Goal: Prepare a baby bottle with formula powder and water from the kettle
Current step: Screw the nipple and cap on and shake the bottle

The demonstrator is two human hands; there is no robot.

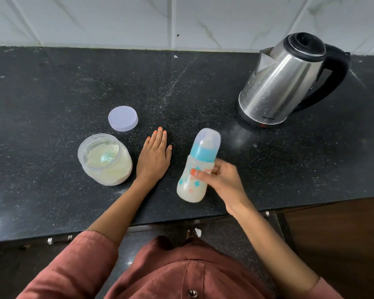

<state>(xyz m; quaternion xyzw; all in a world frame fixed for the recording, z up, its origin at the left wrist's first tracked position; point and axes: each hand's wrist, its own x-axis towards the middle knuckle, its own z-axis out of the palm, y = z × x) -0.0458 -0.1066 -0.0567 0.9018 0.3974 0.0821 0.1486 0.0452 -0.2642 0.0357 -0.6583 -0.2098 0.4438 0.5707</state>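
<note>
Right hand (222, 180) is gripping the capped, tilted baby bottle (198, 167), milky inside; left hand (153, 155) is lying flat, fingers together, on the counter (52, 87) beside the open formula jar (105, 159).

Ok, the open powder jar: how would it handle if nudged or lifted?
The jar looks like clear plastic, partly full of powder, so probably light and squat enough not to tip easily. Its lid lies apart on the counter, so a tilted lift could spill powder.

Blue-collared bottle (196, 169) with orange and teal marks, lilac lid (123, 118), steel-and-black kettle (289, 80), speckled black counter (52, 93).
</note>
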